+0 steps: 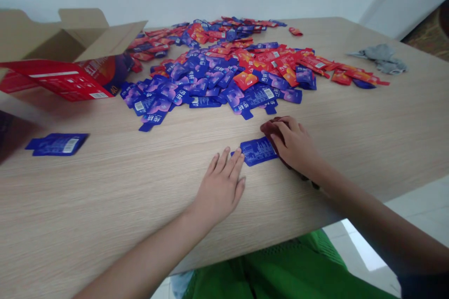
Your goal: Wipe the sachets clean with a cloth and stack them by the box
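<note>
A blue sachet with white print (258,151) lies flat on the table in front of me. My left hand (222,186) rests flat beside it, fingers stretched out, the fingertips touching its left end. My right hand (294,142) is closed on a dark red cloth (268,127), which lies over the sachet's right end and hides it. A small dark part shows under my right wrist; I cannot make out what it is.
Behind my hands spreads a heap of blue sachets (210,74) and red sachets (273,58). An open red cardboard box (70,81) stands at left, with blue sachets (58,143) in front. Grey gloves or cloth (382,57) lie at right. The table (140,205) ends before me.
</note>
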A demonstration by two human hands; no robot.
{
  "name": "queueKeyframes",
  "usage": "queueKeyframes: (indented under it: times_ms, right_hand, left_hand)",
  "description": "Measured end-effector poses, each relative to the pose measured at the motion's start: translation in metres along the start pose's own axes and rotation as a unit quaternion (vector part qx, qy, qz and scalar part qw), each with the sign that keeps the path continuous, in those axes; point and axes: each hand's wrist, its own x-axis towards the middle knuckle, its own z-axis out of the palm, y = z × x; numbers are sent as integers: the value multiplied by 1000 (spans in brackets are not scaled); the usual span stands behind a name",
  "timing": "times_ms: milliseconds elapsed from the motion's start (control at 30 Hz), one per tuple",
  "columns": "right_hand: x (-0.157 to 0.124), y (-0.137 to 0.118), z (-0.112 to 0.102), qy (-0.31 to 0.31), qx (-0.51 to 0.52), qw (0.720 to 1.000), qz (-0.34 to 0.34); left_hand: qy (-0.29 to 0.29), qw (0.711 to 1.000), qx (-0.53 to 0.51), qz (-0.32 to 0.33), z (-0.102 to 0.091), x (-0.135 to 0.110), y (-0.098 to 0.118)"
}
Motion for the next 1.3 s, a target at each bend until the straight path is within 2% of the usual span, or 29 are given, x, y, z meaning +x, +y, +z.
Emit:
queueKeyframes:
  times_ms: [133,233,333,433,633,767,933,1033,1133,1300]
  right_hand:
    - [-1,-33,-6,63,38,997,-24]
    - [-4,-66,1,12,42,995,-93]
    - [-6,-81,11,-43,-2,990,-132]
    - [-6,-75,15,-40,-43,992,-115]
    - [-7,-37,12,-6,-72,997,-40]
    - [-7,-11,11,2,-56,998,-1]
    - [-3,7,4,2,10,1000,6]
    - [-4,1,-2,57,61,996,14]
    - [-8,-25,-3,94,87,992,-11]
    - [-9,-73,6,-25,22,991,-128]
  left_hand:
    - [12,1000,-3,0,0,0,0]
    - [17,1000,1,-5,0,0,0]
    - [12,1000,5,-5,-1,1,1]
    - [13,1000,-1,-4,-1,2,1]
    - [6,1000,-11,-6,0,1,1]
    - [4,1000,-12,-5,0,0,1]
    - [2,1000,-9,-6,-2,-1,1]
    - [11,1000,-12,-2,-1,-1,1]
    - [21,1000,-12,0,0,-2,1]
    - [12,1000,4,-10,1,-1,1]
